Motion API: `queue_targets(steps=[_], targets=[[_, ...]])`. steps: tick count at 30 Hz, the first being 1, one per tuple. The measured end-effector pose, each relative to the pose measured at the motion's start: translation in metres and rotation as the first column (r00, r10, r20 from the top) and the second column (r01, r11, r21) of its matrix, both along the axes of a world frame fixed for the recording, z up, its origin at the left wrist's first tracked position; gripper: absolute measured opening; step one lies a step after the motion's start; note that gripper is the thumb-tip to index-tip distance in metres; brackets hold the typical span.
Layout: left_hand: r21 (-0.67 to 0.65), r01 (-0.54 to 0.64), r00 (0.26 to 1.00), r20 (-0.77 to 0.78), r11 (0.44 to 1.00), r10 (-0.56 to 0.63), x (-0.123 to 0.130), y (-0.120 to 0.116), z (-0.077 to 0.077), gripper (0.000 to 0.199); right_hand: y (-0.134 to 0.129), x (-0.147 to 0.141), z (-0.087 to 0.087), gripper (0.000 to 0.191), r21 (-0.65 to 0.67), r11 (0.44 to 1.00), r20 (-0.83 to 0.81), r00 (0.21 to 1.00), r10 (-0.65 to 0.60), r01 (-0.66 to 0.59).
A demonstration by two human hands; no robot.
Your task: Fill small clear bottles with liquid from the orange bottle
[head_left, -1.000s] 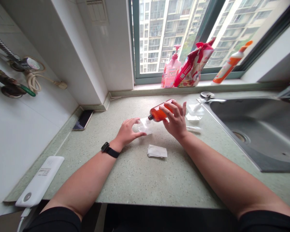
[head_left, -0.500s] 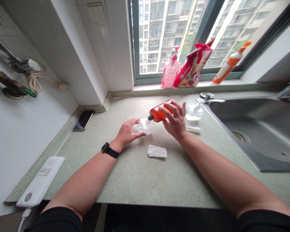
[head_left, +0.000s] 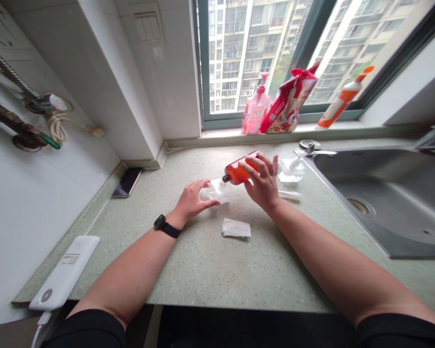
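Observation:
My right hand [head_left: 263, 182] grips an orange-red translucent bottle [head_left: 235, 171], tilted so that its dark open neck points down to the left. Right under the neck is a small clear plastic container [head_left: 217, 191], its outline hard to make out. My left hand [head_left: 194, 199] holds that container on the counter, with the thumb on the near side and the fingers on the far side. Nearer to me, a folded white paper [head_left: 236, 228] lies between my forearms. Behind my right hand are a clear-and-white object [head_left: 292, 169] and a thin white stick-like item [head_left: 290, 195].
A steel sink [head_left: 369, 251] is set into the counter [head_left: 199, 270] on the right. A phone [head_left: 127, 182] and a white power bank [head_left: 65, 273] lie on the left. On the windowsill stand a pink pump bottle [head_left: 255, 111], a red bag [head_left: 290, 104] and an orange bottle [head_left: 342, 101].
The view has shifted slightly. Both hands keep the same hold, and the bottle stays tilted over the container.

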State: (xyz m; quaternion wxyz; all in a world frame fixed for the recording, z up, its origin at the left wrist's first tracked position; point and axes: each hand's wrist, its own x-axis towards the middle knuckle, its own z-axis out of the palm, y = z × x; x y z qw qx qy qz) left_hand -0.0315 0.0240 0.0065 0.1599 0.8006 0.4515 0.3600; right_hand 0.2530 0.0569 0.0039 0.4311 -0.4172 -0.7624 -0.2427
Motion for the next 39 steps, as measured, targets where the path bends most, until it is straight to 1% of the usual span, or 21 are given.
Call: queue_targets(steps=[7,19,23,28,33,39], targets=[[-0.005,0.003,1.0,0.007,1.0,-0.003,-0.0007,-0.0001,-0.0004,0.079,-0.0009,-0.0014,0.0013,0.071,0.016,1.0,-0.001,1.0,-0.01,0.01],[0.005,0.005,1.0,0.014,1.0,-0.005,-0.0003,0.0022,-0.0021,0.079,-0.0007,0.0004,0.0014,0.077,0.023,1.0,0.011,1.0,0.01,-0.01],[0.008,0.002,1.0,0.016,1.0,-0.002,-0.0009,0.0023,-0.0034,0.08,0.0002,0.0007,0.0002,0.079,-0.003,1.0,0.014,1.0,-0.008,0.008],[0.005,0.007,1.0,0.018,1.0,-0.007,-0.0011,0.002,-0.0037,0.081,0.0003,0.0003,0.0003,0.074,-0.002,1.0,0.007,1.0,-0.01,0.01],[-0.001,0.0,1.0,0.01,1.0,0.0,-0.0012,0.0015,-0.0031,0.081,-0.0008,-0.0002,0.0015,0.076,-0.044,0.999,0.004,1.0,-0.021,0.021],[-0.007,-0.003,1.0,-0.004,1.0,0.003,-0.0009,0.0008,-0.0018,0.081,-0.0006,-0.0002,0.0012,0.073,-0.052,0.998,0.017,0.999,-0.038,0.039]])
